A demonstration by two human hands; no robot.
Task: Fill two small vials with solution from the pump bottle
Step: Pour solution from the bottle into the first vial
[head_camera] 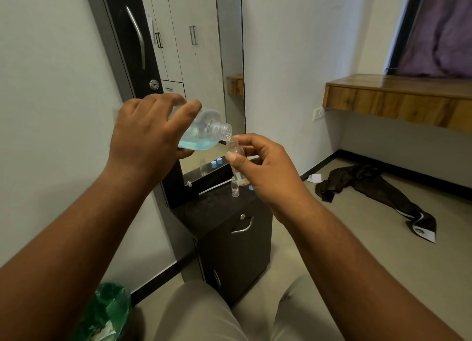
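Left hand tilting bottle of blue solution, mouth touching vial held by right hand

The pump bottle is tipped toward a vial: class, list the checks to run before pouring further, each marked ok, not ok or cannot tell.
1. Pump bottle uncapped, neck open: ok.
2. Left hand grips the bottle firmly: ok.
3. Right hand pinches the held vial, which is roughly upright: ok.
4. Bottle mouth right at the vial's mouth: ok.
5. Blue solution reaching the neck: not ok, it pools in the body.
6. Second vial upright on the cabinet: ok; its fill level: cannot tell.
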